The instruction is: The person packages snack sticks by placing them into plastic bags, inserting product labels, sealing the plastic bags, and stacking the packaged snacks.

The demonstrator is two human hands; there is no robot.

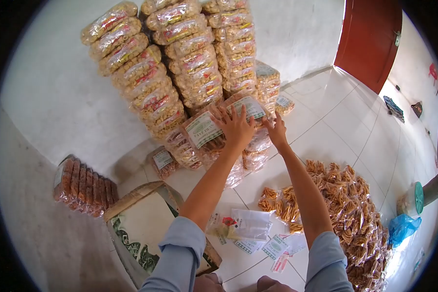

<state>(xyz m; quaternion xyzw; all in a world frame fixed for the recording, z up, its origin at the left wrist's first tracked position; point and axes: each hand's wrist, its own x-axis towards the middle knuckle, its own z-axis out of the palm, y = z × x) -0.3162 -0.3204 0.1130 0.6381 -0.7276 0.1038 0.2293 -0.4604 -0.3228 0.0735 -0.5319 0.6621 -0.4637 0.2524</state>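
Two clear plastic snack bags with white and green labels lie side by side on top of a low stack, the left labelled bag (203, 132) and the right labelled bag (246, 104). My left hand (237, 130) rests on them where they meet, fingers spread. At the right bag's outer edge, my right hand (277, 132) touches the plastic with its fingers apart. More packed bags (255, 159) sit beneath. Right behind rise tall columns of ring-snack bags (190, 53) with red and yellow labels.
An open cardboard box (124, 248) stands front left, near a row of brown snack packs (85, 187). On the tiled floor lie plastic sleeves and printed labels (276, 246). A large heap of small snack packets (348, 214) spreads at right, beside a green-lidded jar (412, 199) and blue bag (404, 228).
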